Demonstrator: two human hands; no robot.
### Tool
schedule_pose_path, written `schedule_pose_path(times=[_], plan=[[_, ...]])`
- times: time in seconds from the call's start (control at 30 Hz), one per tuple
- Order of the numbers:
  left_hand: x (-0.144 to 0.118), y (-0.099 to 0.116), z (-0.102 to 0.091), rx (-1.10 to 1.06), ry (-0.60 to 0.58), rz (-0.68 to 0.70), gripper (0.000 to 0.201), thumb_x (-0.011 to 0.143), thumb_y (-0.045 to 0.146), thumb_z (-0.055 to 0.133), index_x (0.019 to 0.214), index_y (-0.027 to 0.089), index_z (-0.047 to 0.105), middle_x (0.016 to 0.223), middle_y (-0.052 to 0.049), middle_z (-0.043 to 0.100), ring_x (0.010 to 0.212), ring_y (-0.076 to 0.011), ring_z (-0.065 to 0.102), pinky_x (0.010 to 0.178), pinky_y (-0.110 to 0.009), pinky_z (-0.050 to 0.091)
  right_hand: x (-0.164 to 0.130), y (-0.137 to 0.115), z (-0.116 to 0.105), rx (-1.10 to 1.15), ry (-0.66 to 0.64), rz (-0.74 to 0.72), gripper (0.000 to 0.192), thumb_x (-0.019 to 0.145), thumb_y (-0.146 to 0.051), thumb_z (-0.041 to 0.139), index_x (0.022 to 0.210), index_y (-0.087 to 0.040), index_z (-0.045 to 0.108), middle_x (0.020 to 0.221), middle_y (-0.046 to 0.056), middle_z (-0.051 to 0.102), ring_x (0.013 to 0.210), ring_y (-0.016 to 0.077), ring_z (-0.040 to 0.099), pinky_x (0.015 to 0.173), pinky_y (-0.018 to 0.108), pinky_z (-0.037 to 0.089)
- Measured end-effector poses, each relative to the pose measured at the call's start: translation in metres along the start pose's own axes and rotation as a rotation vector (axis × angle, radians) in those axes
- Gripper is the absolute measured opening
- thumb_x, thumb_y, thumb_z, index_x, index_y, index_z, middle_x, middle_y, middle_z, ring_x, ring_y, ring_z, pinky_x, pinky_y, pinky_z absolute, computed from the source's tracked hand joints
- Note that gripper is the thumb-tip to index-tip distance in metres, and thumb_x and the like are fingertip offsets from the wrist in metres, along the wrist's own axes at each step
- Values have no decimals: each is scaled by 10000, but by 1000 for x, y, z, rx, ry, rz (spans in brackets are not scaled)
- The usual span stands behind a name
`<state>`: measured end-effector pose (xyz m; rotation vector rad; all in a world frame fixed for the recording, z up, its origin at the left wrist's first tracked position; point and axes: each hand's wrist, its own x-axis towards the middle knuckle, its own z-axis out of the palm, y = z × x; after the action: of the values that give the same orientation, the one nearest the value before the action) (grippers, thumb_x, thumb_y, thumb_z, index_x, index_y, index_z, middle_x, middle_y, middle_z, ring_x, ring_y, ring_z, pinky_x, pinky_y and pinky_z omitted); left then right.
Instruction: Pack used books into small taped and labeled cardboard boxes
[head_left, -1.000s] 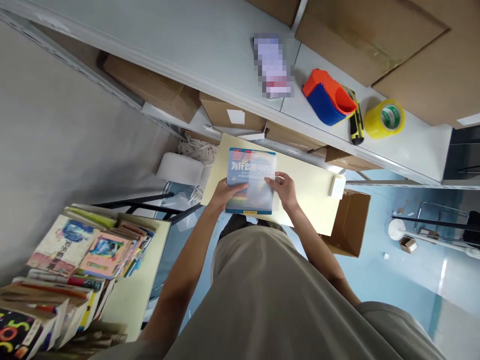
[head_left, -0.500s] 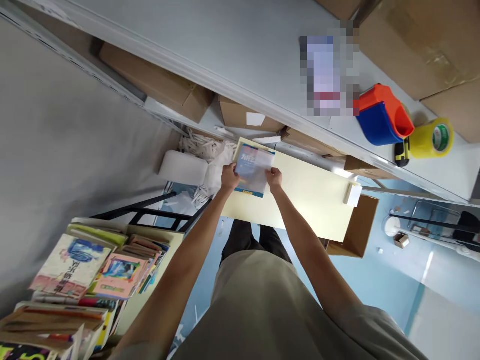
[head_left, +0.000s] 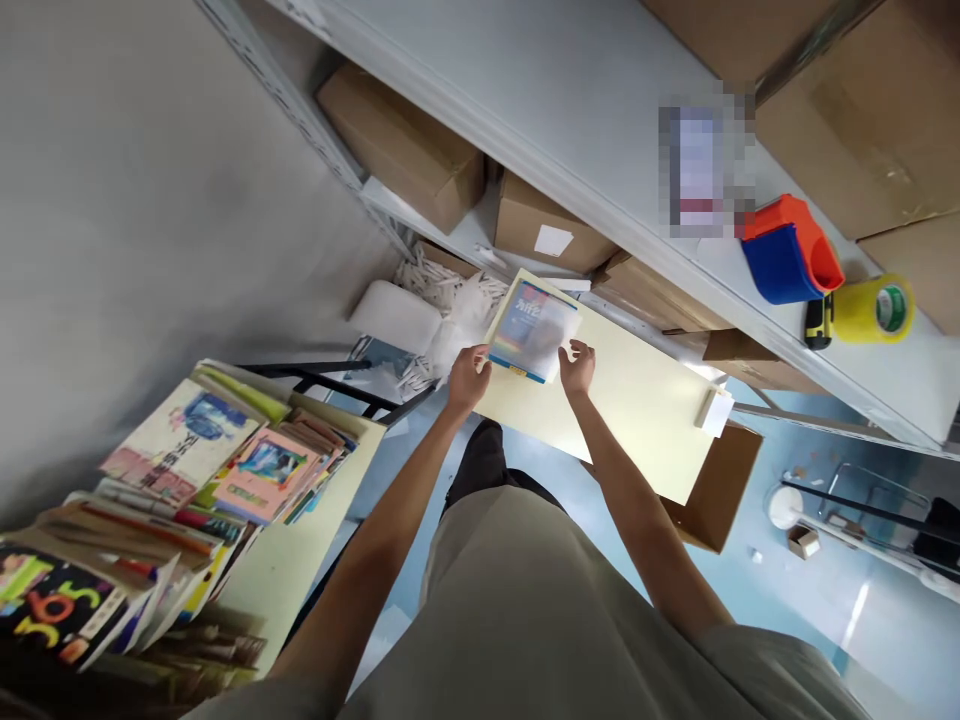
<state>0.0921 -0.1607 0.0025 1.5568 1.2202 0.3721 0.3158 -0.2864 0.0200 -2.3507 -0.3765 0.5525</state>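
Note:
A blue and pale book [head_left: 534, 332], its cover hazy as if under a translucent wrap, lies on the pale yellow tabletop [head_left: 637, 400]. Beside its lower left corner is my left hand [head_left: 470, 378], thumb and fingers apart, close to the edge; whether it touches cannot be told. At the book's right side my right hand [head_left: 576, 367] is open, with its fingers spread and curved. Neither hand grips the book.
Piled books [head_left: 180, 440] stand at left. A grey shelf [head_left: 525, 80] crosses above, bearing a blue and orange tape dispenser [head_left: 791, 250], yellow tape [head_left: 874, 308] and cartons. An open cardboard box [head_left: 724, 490] sits past the table's right end, near a small white box [head_left: 714, 410].
Both hands have let go of the book, which now lies on the tabletop. They have drawn slightly apart from its sides. The view has shifted, so the surroundings sit further right.

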Motion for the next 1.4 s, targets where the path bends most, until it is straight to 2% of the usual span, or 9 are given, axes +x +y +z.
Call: schedule_pose_path(times=[0.27, 0.53, 0.67, 0.8, 0.93, 1.1, 1.23, 1.3, 1.4], plan=[[-137, 19, -54, -292, 214, 108, 269, 953, 215, 728, 1209, 220, 810, 1079, -102, 854, 1047, -264, 825, 1058, -453, 653, -105, -14, -24, 222, -81, -336, 373, 1018, -520, 657, 1226, -219, 730, 1283, 154, 762, 1049, 261, 728, 990, 452, 607], [-320, 17, -140, -392, 582, 205, 298, 986, 444, 802, 1162, 207, 848, 1115, -111, 880, 1048, -266, 826, 995, -401, 667, -244, -43, -6, 439, -329, -618, 446, 1031, -616, 647, 1196, -214, 748, 1234, 141, 804, 1064, 262, 749, 979, 435, 609], [-403, -12, -187, -463, 764, 154, 337, 944, 448, 837, 1183, 212, 865, 1085, -101, 879, 1054, -262, 820, 980, -391, 657, -316, -60, 7, 449, -478, -723, 435, 1033, -603, 653, 1193, -213, 763, 1188, 130, 812, 1056, 261, 748, 992, 434, 607], [-471, -64, -227, -648, 979, 72, 399, 863, 417, 911, 1202, 214, 852, 1158, -112, 875, 1105, -263, 820, 1080, -431, 646, -384, -76, 26, 470, -652, -796, 436, 1034, -610, 667, 1200, -219, 768, 1191, 130, 822, 1038, 255, 751, 967, 417, 623], [-533, -118, -249, -936, 1177, -71, 470, 822, 393, 960, 1220, 211, 787, 1353, -167, 844, 1198, -294, 840, 1187, -510, 629, -465, -85, 48, 455, -958, -834, 474, 1024, -676, 727, 1186, -235, 791, 1148, 118, 848, 1016, 261, 773, 935, 407, 648], [-606, -163, -272, -1159, 1301, -28, 414, 873, 347, 955, 1173, 205, 709, 1462, -219, 808, 1326, -324, 828, 1316, -537, 562, -571, -93, 88, 345, -1222, -907, 563, 1013, -773, 741, 1209, -253, 830, 1172, 107, 874, 1073, 278, 812, 972, 421, 681], [-643, -183, -291, -1226, 1302, 4, 302, 909, 331, 901, 1108, 203, 712, 1385, -205, 840, 1379, -319, 808, 1349, -525, 544, -639, -103, 133, 224, -1256, -1119, 553, 1022, -732, 768, 1306, -262, 833, 1431, 125, 818, 1376, 308, 754, 1245, 481, 594], [-650, -189, -296, -1246, 1254, -4, 265, 952, 378, 860, 1092, 213, 706, 1384, -193, 841, 1372, -308, 812, 1334, -520, 564, -663, -104, 152, 142, -1208, -1212, 562, 990, -688, 833, 1343, -251, 827, 1573, 142, 742, 1538, 331, 657, 1370, 508, 487], [-651, -192, -303, -1215, 1169, 16, 308, 1012, 497, 817, 1075, 236, 666, 1374, -177, 840, 1351, -297, 821, 1287, -519, 604, -685, -101, 165, 84, -1100, -1238, 559, 1005, -638, 830, 1368, -214, 810, 1681, 187, 651, 1632, 360, 569, 1428, 553, 409]])
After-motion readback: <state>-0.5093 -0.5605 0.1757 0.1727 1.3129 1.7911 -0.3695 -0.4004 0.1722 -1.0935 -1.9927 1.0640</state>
